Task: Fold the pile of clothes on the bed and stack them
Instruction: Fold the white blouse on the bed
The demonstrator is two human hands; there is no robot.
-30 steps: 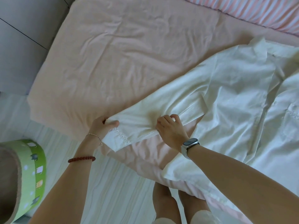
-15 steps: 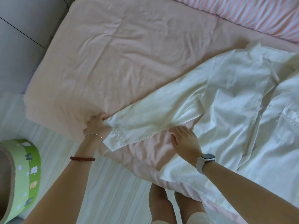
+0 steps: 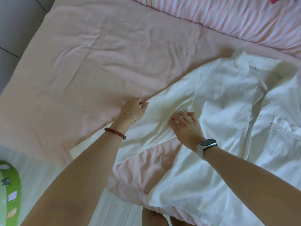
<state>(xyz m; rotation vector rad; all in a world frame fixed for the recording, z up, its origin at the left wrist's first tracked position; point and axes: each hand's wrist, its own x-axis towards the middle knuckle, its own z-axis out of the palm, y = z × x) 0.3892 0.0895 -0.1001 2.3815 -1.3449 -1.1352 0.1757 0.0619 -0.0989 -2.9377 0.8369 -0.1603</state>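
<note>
Spread front-up on the pink bed sheet point(image 3: 97, 62), the white shirt point(image 3: 219, 111) lies with its sleeve point(image 3: 146, 136) stretched out toward the mattress edge. The left hand point(image 3: 134, 108) pinches the sleeve's upper edge between thumb and curled fingers, while the right hand point(image 3: 185, 126), just beside it on the body side, presses bent fingers into the cloth near the armpit; whether it actually grasps a fold I cannot tell. Below the two grips the cuff end trails under the left forearm close to the bed's edge. If the left hand lifts the sleeve before the right pins the seam, the loose fabric would likely bunch and the fold come out crooked; the hem hanging off the mattress could drag the shirt floorward. Beyond the grips lie a striped quilt point(image 3: 236, 18) and, floorward, a green basket point(image 3: 9, 193). No readable writing shows, not even on the watch point(image 3: 207, 143).
</note>
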